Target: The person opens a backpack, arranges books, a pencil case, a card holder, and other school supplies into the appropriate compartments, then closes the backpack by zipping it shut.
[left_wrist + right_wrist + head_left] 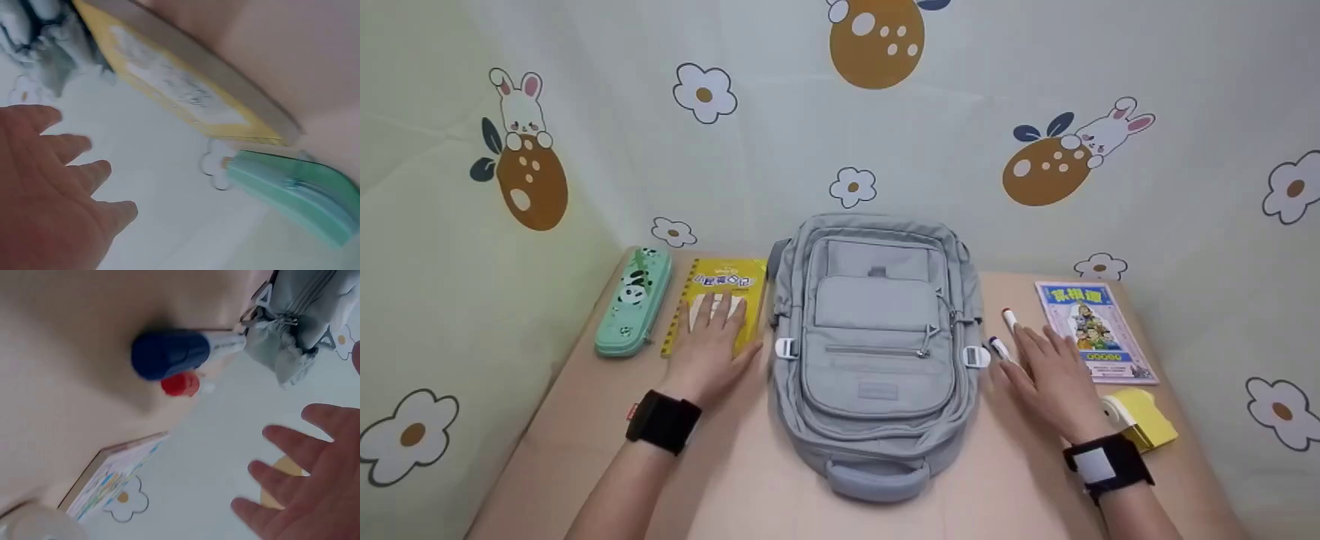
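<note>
With the left hand (711, 346) lying flat and released on the yellow book (721, 304) at centre left, it seems wise to slide fingers under its edge before lifting, while the right hand (1050, 375) rests released by the markers (1000, 346).

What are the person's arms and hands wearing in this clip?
Both forearms are bare, with no sleeves in view, and both hands are ungloved. The left hand has a black wrist strap with a small red tag at its edge. The right hand has a black wrist strap bearing a white rectangular patch.
</note>
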Action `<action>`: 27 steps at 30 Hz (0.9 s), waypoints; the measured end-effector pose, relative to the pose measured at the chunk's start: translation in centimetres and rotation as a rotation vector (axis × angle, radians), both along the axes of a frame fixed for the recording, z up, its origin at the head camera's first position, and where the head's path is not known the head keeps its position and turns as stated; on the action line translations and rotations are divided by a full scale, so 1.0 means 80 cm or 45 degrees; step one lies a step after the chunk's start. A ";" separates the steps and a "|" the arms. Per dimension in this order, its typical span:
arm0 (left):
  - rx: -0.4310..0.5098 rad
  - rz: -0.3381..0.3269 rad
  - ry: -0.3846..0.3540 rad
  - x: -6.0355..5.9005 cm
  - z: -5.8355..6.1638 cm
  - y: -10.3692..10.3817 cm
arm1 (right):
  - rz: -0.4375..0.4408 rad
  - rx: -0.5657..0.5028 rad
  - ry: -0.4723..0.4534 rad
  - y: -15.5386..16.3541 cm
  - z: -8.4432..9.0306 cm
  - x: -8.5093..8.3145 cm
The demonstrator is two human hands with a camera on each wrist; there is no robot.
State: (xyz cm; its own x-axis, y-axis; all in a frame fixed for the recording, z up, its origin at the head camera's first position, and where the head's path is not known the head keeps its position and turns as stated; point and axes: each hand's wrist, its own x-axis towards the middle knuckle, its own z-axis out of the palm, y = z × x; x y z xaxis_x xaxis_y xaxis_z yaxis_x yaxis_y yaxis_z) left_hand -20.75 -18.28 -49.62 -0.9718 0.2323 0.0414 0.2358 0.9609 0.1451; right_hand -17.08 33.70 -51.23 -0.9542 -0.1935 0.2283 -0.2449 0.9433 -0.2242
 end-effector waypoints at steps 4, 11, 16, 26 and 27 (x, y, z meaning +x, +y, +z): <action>0.017 -0.144 -0.048 0.013 0.030 0.049 | 0.088 -0.098 0.018 -0.013 0.006 0.002; -0.065 -0.511 -0.196 0.038 0.068 0.187 | 0.085 -0.156 -0.071 -0.030 0.002 -0.011; -0.056 -0.570 -0.286 0.042 0.059 0.281 | 0.054 -0.204 -0.124 -0.037 -0.007 -0.020; -0.050 -0.335 -0.184 0.023 0.037 0.363 | 0.043 -0.435 -0.236 -0.047 -0.005 -0.021; -0.058 -0.324 -0.178 0.023 0.035 0.366 | 0.043 -0.469 -0.251 -0.048 -0.004 -0.021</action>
State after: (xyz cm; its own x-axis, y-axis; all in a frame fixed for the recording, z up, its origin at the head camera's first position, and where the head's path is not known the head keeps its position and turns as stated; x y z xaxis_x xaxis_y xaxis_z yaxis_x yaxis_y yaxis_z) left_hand -18.93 11.01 -46.83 -0.8777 0.4676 -0.1049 0.4506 0.8798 0.1512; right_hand -18.72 29.87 -51.55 -0.9811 -0.1648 0.1018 -0.1929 0.7833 -0.5910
